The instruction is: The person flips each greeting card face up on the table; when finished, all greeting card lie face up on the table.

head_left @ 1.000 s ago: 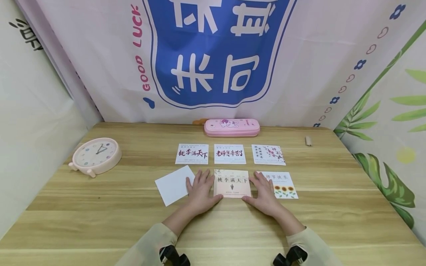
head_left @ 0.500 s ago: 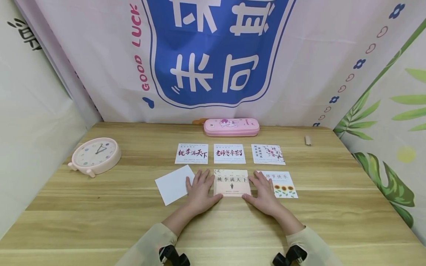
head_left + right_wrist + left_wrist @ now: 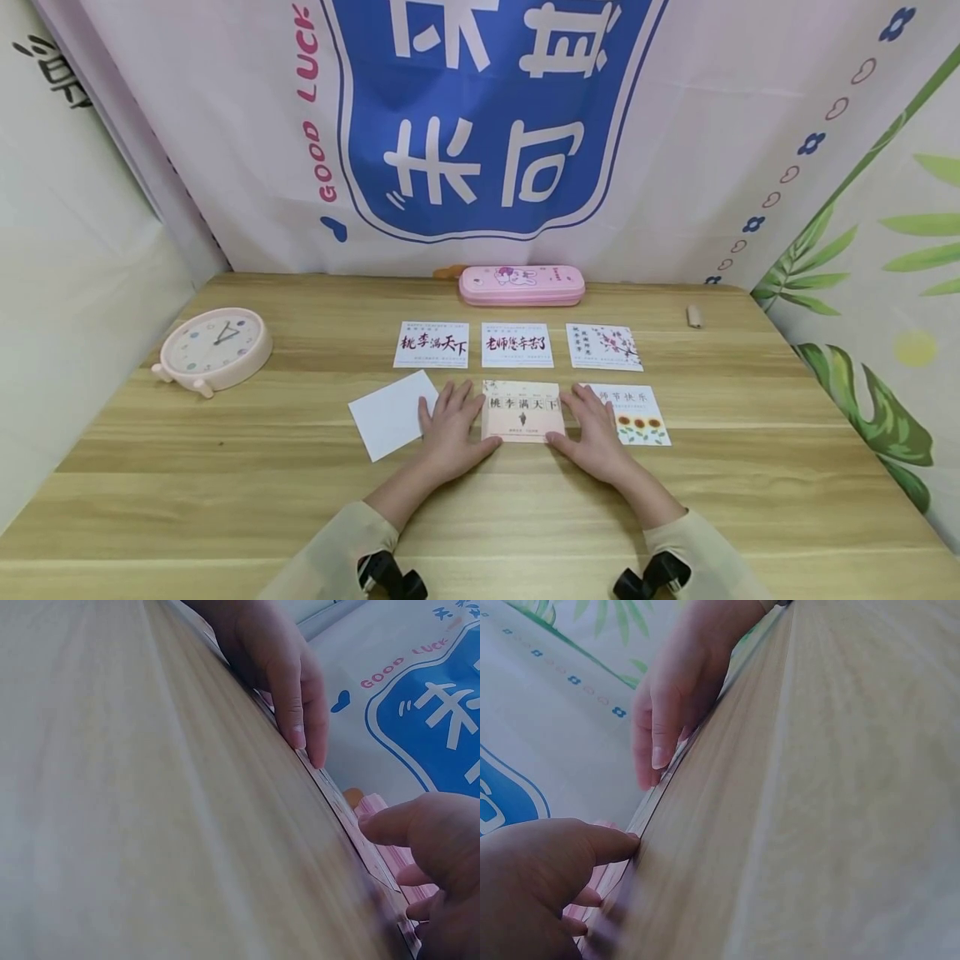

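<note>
In the head view a cream greeting card (image 3: 522, 421) with black characters lies between both hands. My left hand (image 3: 448, 433) spreads its fingers along the card's left side, thumb tip at the lower left corner; its outer fingers reach a blank white card (image 3: 390, 417) lying askew. My right hand (image 3: 598, 433) mirrors it on the right, thumb at the lower right corner, fingers partly covering a sunflower card (image 3: 645, 421). The right wrist view shows the right thumb (image 3: 386, 825) just over the card's edge. In the left wrist view the left thumb (image 3: 615, 844) touches that edge.
Behind lies a row of three cards: two with red lettering (image 3: 431, 345) (image 3: 517, 345) and one with blossoms (image 3: 604, 347). A pink pencil case (image 3: 522, 286) stands at the table's back edge. A pink clock (image 3: 216, 348) lies left, a small beige object (image 3: 693, 317) right.
</note>
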A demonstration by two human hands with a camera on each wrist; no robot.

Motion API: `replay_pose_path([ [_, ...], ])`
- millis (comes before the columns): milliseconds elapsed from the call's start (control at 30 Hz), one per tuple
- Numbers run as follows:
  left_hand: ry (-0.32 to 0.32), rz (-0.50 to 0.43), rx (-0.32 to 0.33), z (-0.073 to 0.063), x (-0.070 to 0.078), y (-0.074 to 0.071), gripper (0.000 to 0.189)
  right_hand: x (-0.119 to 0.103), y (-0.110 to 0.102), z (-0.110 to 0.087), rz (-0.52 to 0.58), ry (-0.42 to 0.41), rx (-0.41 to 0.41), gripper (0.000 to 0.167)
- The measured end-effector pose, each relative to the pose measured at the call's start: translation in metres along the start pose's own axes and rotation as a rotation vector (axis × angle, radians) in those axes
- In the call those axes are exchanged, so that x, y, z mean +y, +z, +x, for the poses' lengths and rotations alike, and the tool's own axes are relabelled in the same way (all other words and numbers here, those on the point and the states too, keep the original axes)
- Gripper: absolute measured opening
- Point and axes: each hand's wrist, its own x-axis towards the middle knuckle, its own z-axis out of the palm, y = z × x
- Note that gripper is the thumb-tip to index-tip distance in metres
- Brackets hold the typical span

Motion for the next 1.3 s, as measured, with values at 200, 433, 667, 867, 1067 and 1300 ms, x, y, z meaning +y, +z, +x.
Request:
replay_pose_path([
  [200,-0.007,-0.012,0.007,0.0,0.0,-0.002,0.064,-0.002,-0.001,0.001,0.02,0.005,0.009,0.062],
  [433,0.012,0.006,0.091,0.0,-0.002,-0.004,0.066,-0.008,-0.005,0.003,0.046,0.026,0.029,0.068],
  [667,0.04,-0.014,0.236,-0.003,-0.013,-0.027,0.064,-0.024,-0.018,0.014,0.101,-0.02,0.055,0.071],
  [867,-0.036,-0.052,0.244,-0.013,-0.041,-0.055,0.069,-0.048,-0.013,0.033,0.137,-0.045,0.021,0.07],
  [1067,-0.095,-0.047,0.224,-0.023,-0.065,-0.072,0.071,-0.072,0.002,0.048,0.148,-0.078,0.005,0.071],
  [1300,-0.203,0.015,0.107,-0.034,-0.081,-0.079,0.08,-0.092,0.023,0.06,0.216,-0.123,-0.025,0.07],
])
